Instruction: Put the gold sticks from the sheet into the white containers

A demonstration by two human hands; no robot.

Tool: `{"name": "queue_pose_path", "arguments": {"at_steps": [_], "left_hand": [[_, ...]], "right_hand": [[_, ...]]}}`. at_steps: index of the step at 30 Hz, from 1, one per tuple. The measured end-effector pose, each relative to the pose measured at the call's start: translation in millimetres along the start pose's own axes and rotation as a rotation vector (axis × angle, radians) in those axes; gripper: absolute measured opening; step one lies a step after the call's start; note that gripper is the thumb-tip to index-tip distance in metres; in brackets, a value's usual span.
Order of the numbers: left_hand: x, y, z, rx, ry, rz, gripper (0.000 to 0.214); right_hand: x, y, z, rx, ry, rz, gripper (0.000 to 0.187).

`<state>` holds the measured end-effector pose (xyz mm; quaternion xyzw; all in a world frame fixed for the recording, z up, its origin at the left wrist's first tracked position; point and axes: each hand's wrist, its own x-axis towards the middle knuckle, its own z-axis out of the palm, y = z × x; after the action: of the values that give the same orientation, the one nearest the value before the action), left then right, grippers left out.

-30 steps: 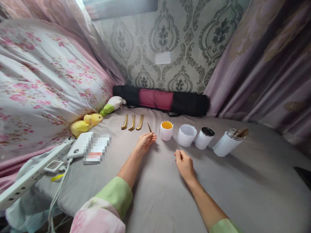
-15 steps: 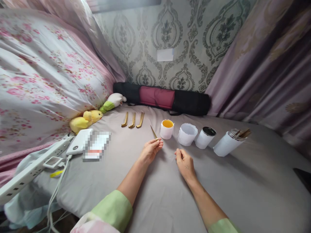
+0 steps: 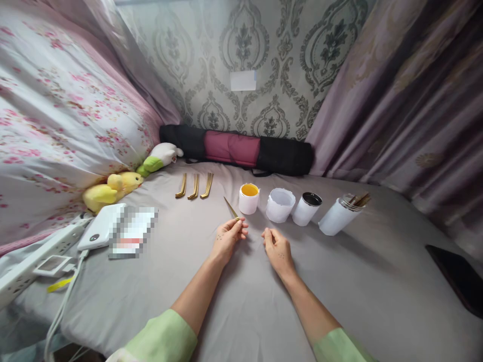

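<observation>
My left hand [image 3: 228, 238] pinches a slim gold-coloured pointed tool [image 3: 231, 208] between thumb and fingertips, its tapered tip pointing up and away to the left. My right hand [image 3: 278, 251] hovers to the right with thumb and fingers pressed together; whatever they may hold is too small to see. Just beyond my left hand stands a white cup with a yellow inside [image 3: 249, 201]. Beside it are a wider translucent white tub [image 3: 279, 207] and a white can with a dark inside [image 3: 306, 211]. A tilted white jar [image 3: 338, 218] farther right holds several thin brownish sticks [image 3: 358, 201].
Several gold-coloured thin rods with bent ends [image 3: 194, 187] lie in three groups on the grey sheet [image 3: 234, 311]. Plush toys [image 3: 113, 191], a white power bank [image 3: 101, 226] and a power strip [image 3: 41, 259] lie left. A black-and-maroon bag [image 3: 234, 149] lines the wall; a dark phone-like slab [image 3: 456, 276] lies right.
The whole view has shifted, so things appear farther left and more of the dark slab shows. Both hands keep nearly the same pose, with the pointed tool still in my left hand.
</observation>
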<state>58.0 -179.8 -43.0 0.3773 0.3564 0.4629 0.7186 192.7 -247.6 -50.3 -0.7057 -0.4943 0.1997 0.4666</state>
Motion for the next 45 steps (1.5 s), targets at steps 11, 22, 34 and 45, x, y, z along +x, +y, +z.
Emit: {"name": "queue_pose_path", "arguments": {"at_steps": [11, 22, 34, 45], "left_hand": [[-8, 3, 5.4, 0.393, 0.105, 0.233, 0.030], [-21, 3, 12.2, 0.609, 0.048, 0.467, 0.025], [-25, -3, 14.3, 0.773, -0.091, 0.554, 0.028], [-25, -8, 11.9, 0.940, -0.164, 0.635, 0.029]], "right_hand": [[1, 2, -2, 0.120, -0.028, 0.052, 0.042], [1, 0, -6, 0.209, -0.058, 0.066, 0.042], [-1, -6, -9, 0.329, -0.060, 0.067, 0.036], [-2, -8, -12, 0.345, -0.018, 0.040, 0.036]]}}
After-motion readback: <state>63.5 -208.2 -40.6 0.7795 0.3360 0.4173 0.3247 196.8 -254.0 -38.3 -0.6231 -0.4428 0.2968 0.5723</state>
